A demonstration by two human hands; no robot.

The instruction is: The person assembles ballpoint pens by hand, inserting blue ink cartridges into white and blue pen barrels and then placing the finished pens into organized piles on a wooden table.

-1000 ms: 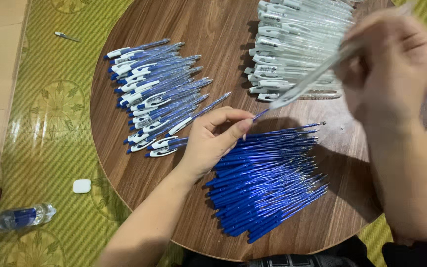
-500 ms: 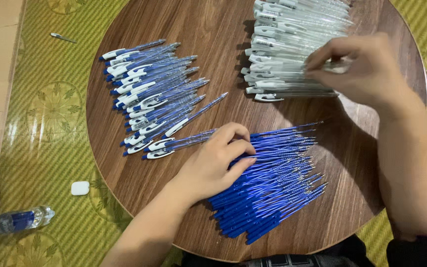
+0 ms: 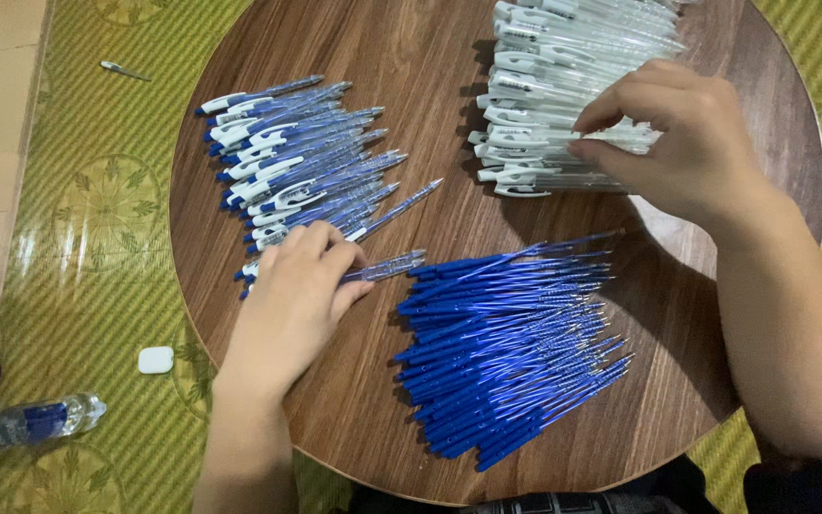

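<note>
Head view, looking down on a round wooden table that stands on a green patterned mat. Nearest the person lies a heap of blue pen refills, fanned out with their tips pointing to the right and away. Just left of that heap, the left hand rests palm down on the tabletop, its fingers curled over a finished pen with a clear barrel, pressing it against the wood at the near edge of a pile of assembled blue-and-white pens. That pile spreads out beyond the hand, clips to the left and tips to the right. One pen lies a little apart from it, at an angle.

Farther off on the right, the right hand sits at the near side of a stack of clear empty pen barrels, thumb and fingers narrowed in a pinch on one barrel at the edge of the stack.

On the mat to the left lie a small white case, a plastic water bottle on its side, and, farther away, a single loose pen.
</note>
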